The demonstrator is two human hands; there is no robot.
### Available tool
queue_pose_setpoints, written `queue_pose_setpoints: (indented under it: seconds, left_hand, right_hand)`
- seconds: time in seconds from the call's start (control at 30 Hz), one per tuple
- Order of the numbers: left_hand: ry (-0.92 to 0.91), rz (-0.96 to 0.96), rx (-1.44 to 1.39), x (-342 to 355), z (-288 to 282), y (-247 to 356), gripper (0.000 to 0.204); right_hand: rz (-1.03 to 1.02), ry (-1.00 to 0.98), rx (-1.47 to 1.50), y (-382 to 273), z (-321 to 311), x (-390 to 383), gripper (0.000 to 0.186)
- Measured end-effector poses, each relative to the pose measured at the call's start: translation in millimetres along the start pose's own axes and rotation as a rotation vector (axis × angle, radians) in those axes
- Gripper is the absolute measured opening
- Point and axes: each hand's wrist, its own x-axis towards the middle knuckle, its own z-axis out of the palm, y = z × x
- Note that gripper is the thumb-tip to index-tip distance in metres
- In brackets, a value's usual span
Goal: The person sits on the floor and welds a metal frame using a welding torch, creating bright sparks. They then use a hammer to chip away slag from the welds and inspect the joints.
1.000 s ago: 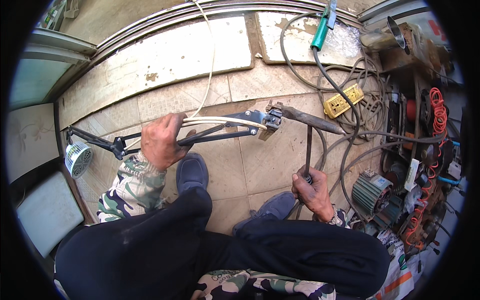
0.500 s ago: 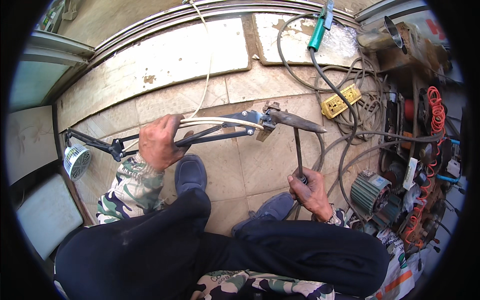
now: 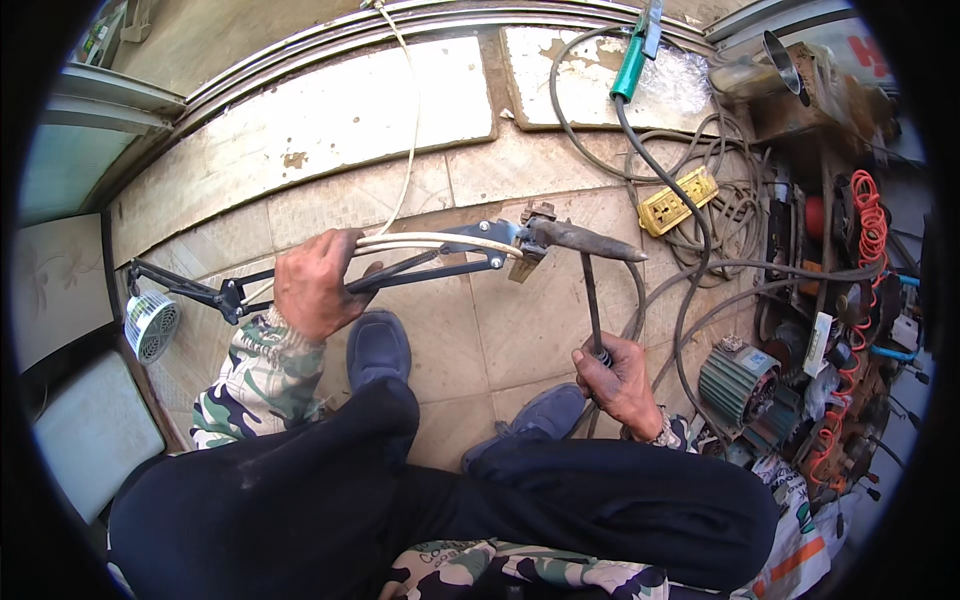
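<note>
My left hand (image 3: pixel 318 285) is closed around the black folding arm (image 3: pixel 440 252) of a lamp, with loops of white cable (image 3: pixel 430 238) gripped along it. At the arm's left end hangs a small white slotted lamp head (image 3: pixel 152 326). A rusty metal bracket (image 3: pixel 530 240) sits at its right end. My right hand (image 3: pixel 620 383) is wrapped round the lower handle of a chipping hammer (image 3: pixel 592 300), near a coiled spring. The hammer's pointed head (image 3: pixel 590 241) lies at the bracket, pointing right; whether they touch I cannot tell.
Beyond the hammer are a yellow socket strip (image 3: pixel 678 201), coiled dark cables and a green-handled electrode holder (image 3: pixel 629 68). A green finned motor (image 3: pixel 738 382) and an orange coiled hose (image 3: pixel 868 215) lie at right. My shoes (image 3: pixel 379 346) stand on the tiled floor (image 3: pixel 440 345).
Very little differs. The whole view has shifted slightly; both hands keep their grips on the lamp arm and the chipping hammer.
</note>
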Motion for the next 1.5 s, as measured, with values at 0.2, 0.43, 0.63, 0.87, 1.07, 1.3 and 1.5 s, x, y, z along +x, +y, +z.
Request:
queue_pose_setpoints:
  seconds: [0.2, 0.43, 0.63, 0.87, 1.07, 1.3, 1.5]
  left_hand:
    - [0.026, 0.023, -0.011, -0.9, 0.0, -1.3, 0.035]
    - [0.022, 0.022, -0.002, 0.2, -0.8, -1.7, 0.041]
    - [0.0, 0.018, -0.021, 2.9, 0.0, -3.9, 0.044]
    - [-0.059, -0.012, -0.065, 6.9, -6.3, -8.9, 0.044]
    - [-0.112, -0.027, -0.126, 15.7, -5.3, -10.8, 0.049]
    - [-0.094, -0.044, -0.076, 7.6, -7.4, -4.8, 0.036]
    - [-0.084, -0.025, -0.098, 14.2, -10.4, -4.7, 0.034]
  right_hand:
    - [0.049, -0.001, -0.002, -3.9, 0.8, 0.4, 0.026]
    - [0.009, -0.011, -0.008, 6.0, -0.4, 0.0, 0.024]
    - [-0.035, 0.312, 0.103, 30.3, -11.2, -4.9, 0.023]
    - [-0.099, 0.401, -0.623, 96.7, -30.4, -25.8, 0.025]
    - [-0.247, 0.341, -0.98, 105.9, -27.3, -19.9, 0.02]
    - [-0.493, 0.332, -1.152, -29.3, -131.1, 79.6, 0.035]
    - [-0.104, 0.413, -0.828, -115.9, -194.5, 263.0, 0.072]
